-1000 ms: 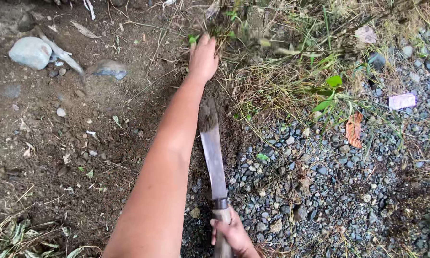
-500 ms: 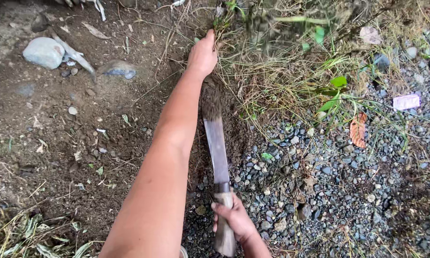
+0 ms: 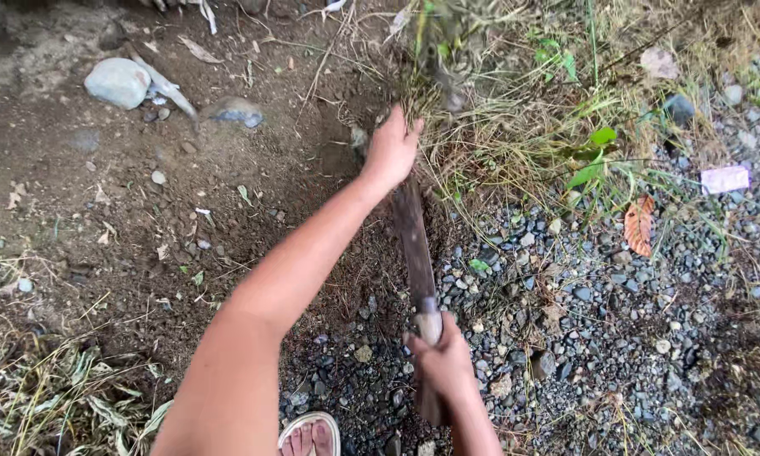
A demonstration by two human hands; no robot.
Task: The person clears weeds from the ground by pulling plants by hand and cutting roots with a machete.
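A tuft of dry grass (image 3: pixel 447 101) is gripped at its base by the left hand (image 3: pixel 390 152), fingers closed around the stems. Just below that tuft, a long machete (image 3: pixel 414 245) is held by its wooden handle in the closed right hand (image 3: pixel 441 365), the soiled blade pointing up toward the roots. Left of the tuft lies bare soil with a pale stone (image 3: pixel 116 82); gravel (image 3: pixel 599 338) spreads to its lower right.

Head view, looking steeply down, ground (image 3: pixel 101 211) near.

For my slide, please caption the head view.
Left hand grips a grass clump; right hand holds a long knife.
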